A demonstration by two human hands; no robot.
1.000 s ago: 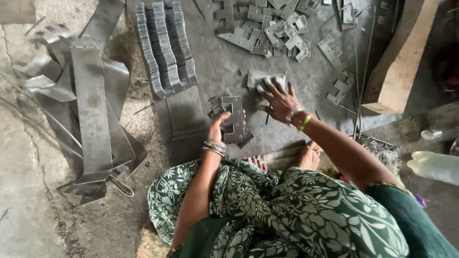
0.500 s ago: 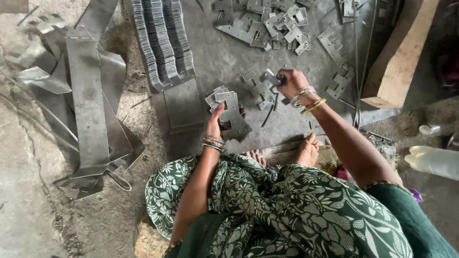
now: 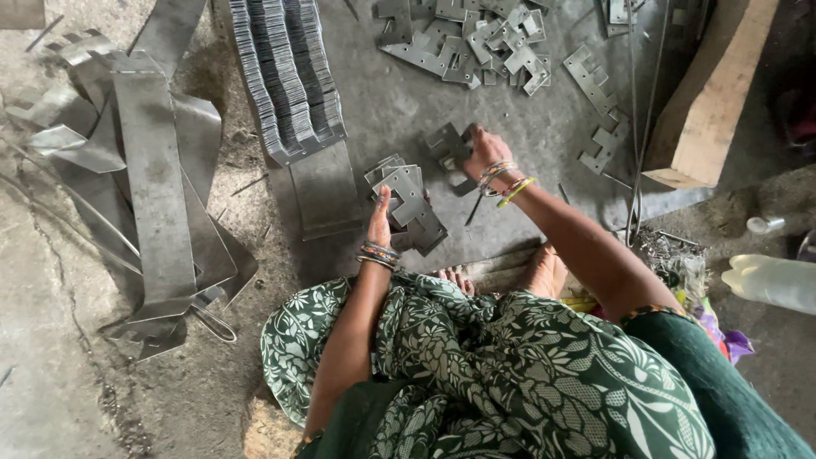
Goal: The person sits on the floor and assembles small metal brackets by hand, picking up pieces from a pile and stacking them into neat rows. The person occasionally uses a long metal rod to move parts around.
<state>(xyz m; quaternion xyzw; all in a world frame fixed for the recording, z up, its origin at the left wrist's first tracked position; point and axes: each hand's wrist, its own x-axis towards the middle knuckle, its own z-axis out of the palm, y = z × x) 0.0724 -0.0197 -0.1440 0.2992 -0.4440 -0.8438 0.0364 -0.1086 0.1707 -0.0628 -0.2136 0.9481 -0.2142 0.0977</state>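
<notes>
Since a second ago the right hand (image 3: pixel 483 153) has drawn back from the scattered pieces and now has its fingers clamped on one flat, notched metal plate (image 3: pixel 448 146), lifted just beside the stack of plates (image 3: pixel 408 204), so another piece seems to be on its way to the pile. The left hand (image 3: pixel 380 223) stays against that stack's near edge, fingers together and upright, steadying it on the grey floor (image 3: pixel 391 110). Everything is dull, thin, stamped steel: long bent strips (image 3: pixel 153 178) at left, a ribbed row of packed plates (image 3: pixel 289 76) above, loose plates (image 3: pixel 476 42) beyond, and a pale wooden block (image 3: pixel 705 102) at right.
</notes>
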